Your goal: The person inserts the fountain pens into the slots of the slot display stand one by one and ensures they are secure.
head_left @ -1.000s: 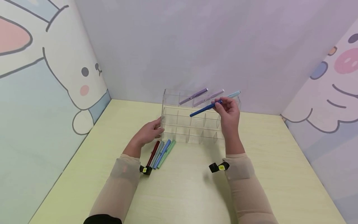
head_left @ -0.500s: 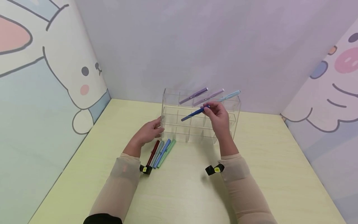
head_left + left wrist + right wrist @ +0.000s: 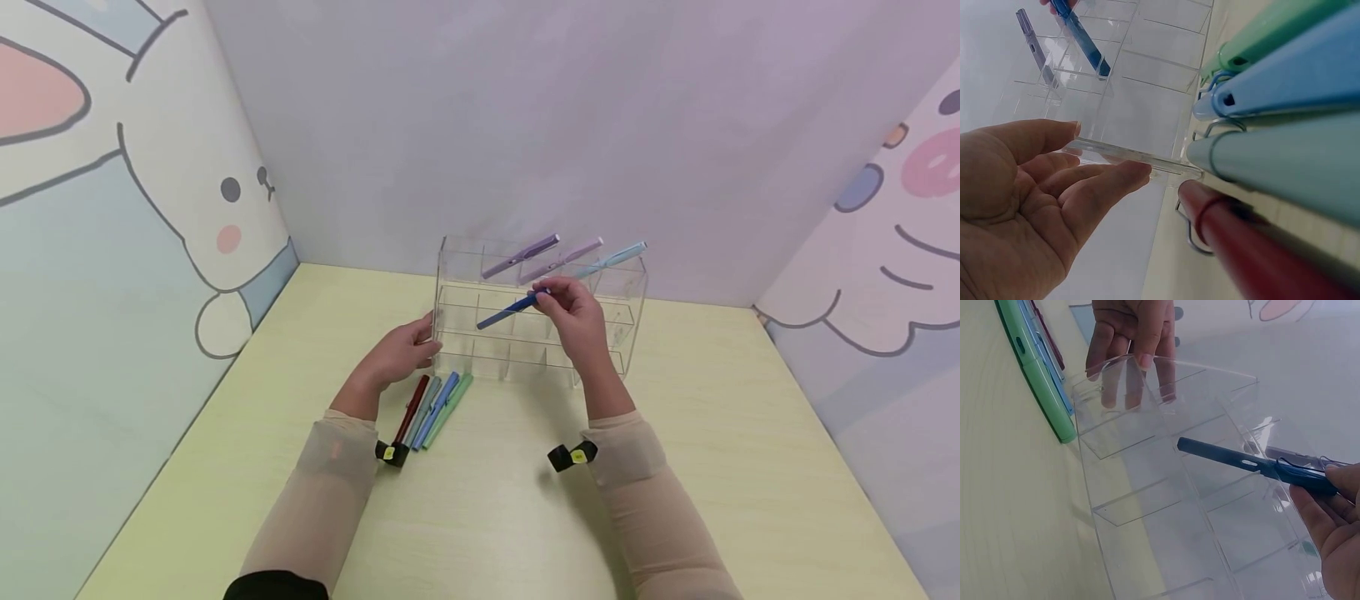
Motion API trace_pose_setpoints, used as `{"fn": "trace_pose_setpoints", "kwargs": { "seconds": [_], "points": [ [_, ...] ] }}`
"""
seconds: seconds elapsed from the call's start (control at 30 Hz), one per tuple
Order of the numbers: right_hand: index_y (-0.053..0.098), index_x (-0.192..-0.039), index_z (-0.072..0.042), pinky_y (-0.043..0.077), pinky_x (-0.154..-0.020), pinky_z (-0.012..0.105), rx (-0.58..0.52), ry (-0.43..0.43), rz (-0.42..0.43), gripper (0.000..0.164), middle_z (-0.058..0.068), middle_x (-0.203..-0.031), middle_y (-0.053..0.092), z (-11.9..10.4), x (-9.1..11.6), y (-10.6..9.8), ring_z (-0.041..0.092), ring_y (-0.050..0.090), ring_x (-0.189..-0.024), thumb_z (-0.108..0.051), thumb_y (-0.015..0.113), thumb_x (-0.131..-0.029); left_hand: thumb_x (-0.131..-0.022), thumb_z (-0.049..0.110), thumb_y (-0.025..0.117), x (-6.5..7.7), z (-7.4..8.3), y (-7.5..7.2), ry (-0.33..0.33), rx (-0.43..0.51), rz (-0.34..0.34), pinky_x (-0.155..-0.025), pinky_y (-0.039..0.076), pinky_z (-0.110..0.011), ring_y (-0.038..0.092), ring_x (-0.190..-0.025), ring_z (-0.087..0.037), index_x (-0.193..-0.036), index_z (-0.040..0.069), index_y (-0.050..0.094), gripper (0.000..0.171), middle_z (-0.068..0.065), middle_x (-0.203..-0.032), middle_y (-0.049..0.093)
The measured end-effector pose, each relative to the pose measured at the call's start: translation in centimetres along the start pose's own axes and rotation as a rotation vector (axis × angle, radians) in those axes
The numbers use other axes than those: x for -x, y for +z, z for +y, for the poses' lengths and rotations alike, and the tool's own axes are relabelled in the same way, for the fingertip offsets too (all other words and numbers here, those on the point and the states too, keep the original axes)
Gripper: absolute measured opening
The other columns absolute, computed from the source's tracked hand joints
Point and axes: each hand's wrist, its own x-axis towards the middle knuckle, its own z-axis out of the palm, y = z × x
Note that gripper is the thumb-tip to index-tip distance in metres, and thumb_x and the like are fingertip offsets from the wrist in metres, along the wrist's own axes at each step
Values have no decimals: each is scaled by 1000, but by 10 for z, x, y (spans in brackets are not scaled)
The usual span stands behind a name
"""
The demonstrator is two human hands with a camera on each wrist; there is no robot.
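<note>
My left hand [image 3: 397, 354] grips the left side wall of a clear acrylic pen organizer [image 3: 491, 367], with its thumb and fingers on either side of the panel [image 3: 1129, 155]. A dark blue capped pen [image 3: 504, 315] is pinched by its cap end between the thumb and fingers of my right hand [image 3: 583, 327]. That pen slants in front of the organizer's middle tier, its free end pointing left and down; whether it touches the organizer cannot be told. In the top tier lean a purple pen [image 3: 521, 257], a lilac pen [image 3: 561, 261] and a light blue pen [image 3: 613, 257].
Beside my left wrist, a dark red pen [image 3: 411, 408], a grey-green pen [image 3: 422, 411], a blue pen [image 3: 436, 412] and a green pen [image 3: 448, 412] lie side by side on the light wooden table [image 3: 495, 517]. A pale wall [image 3: 480, 125] stands behind the organizer.
My right hand has moved left and down with the dark blue pen, from the top tier's right side to the middle tier. My left hand has stayed on the organizer.
</note>
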Motion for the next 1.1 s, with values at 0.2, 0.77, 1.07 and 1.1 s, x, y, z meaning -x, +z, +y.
{"fn": "trace_pose_setpoints", "kwargs": {
  "seconds": [0.2,0.77,1.07,1.1],
  "points": [
    [62,-116,5,58,-86,27,52,12,-3,26,21,-110,67,-1,2,-1,16,68,-94,-10,66,-94,-104,21,50,1,0,-1,-3,-2,-3,-105,46,-47,50,-133,-31,-159,28,12,67,-9,-160,29],
    [53,-131,1,55,-90,21,137,-42,43,43,19,-126,62,-19,3,-24,13,66,-108,-15,67,-94,-104,21,50,3,0,0,32,-6,-6,-103,49,-43,45,-138,-28,-159,28,13,66,-9,-161,27],
    [56,-131,-8,51,-95,19,224,-16,3,40,9,-127,63,-39,18,-20,19,62,-117,-24,65,-96,-104,21,49,4,1,-3,43,-6,-14,-104,48,-44,42,-140,-28,-159,23,11,67,-10,-162,23],
    [58,-130,-9,52,-95,20,244,-11,-19,39,9,-127,63,-40,20,-18,20,62,-116,-25,65,-96,-104,20,49,4,1,-3,46,-7,-13,-104,48,-44,41,-140,-28,-159,23,11,67,-10,-162,23]
  ]
}}
